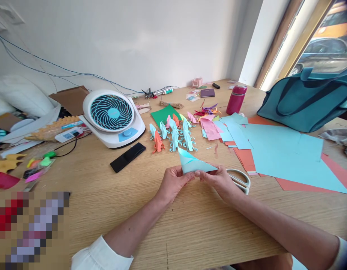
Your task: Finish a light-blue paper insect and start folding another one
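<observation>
Both hands hold one sheet of light blue paper, partly folded with a corner standing up, just above the wooden table. My left hand pinches its lower left edge between thumb and fingers. On the other side my right hand grips the lower right edge, the thumbs nearly meeting in the middle. Scissors with white handles lie beside my right hand, their blades hidden. Beyond the paper stand several folded paper figures, among them a light blue one and an orange one.
A white fan and a black phone are at left. Large light blue sheets overlap orange ones at right. A magenta bottle and a teal bag stand behind them. A green sheet lies near the figures.
</observation>
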The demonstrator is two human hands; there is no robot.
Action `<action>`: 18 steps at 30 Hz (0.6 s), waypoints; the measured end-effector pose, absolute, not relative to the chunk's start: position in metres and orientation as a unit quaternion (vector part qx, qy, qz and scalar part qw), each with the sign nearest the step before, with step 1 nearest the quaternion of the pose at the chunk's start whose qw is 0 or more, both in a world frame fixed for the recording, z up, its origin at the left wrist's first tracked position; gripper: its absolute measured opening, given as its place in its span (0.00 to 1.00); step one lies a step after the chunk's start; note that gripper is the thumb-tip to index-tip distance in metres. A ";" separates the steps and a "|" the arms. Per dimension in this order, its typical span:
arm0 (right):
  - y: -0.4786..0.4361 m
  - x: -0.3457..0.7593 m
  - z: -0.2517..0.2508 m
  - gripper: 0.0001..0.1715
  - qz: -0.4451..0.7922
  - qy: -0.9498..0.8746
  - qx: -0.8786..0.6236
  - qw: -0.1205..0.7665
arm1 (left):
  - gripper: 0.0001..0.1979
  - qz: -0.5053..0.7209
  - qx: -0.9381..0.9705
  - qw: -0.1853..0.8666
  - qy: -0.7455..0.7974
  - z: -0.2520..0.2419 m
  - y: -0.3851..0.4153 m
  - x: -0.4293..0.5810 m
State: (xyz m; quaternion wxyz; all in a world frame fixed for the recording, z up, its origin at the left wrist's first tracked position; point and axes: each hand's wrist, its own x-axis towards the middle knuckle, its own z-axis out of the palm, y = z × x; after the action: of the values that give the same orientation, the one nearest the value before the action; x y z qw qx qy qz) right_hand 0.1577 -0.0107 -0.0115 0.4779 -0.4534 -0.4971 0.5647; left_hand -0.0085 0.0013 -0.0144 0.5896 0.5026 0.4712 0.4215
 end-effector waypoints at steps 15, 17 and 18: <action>-0.008 0.164 -0.015 0.21 0.509 -0.490 -0.503 0.497 | 0.19 0.395 0.520 0.607 0.453 -0.003 0.004 -0.014; -0.008 0.164 -0.015 0.22 0.501 -0.496 -0.507 0.495 | 0.18 0.403 0.521 0.600 0.455 -0.004 0.005 -0.014; -0.008 0.164 -0.016 0.22 0.499 -0.498 -0.509 0.494 | 0.18 0.407 0.521 0.596 0.457 -0.004 0.005 -0.014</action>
State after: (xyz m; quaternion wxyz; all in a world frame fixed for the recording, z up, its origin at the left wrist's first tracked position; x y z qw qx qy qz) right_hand 0.1644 -0.0075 -0.0156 0.4937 -0.5091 -0.4976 0.4994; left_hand -0.0139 0.0051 -0.0042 0.5955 0.5205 0.4567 0.4072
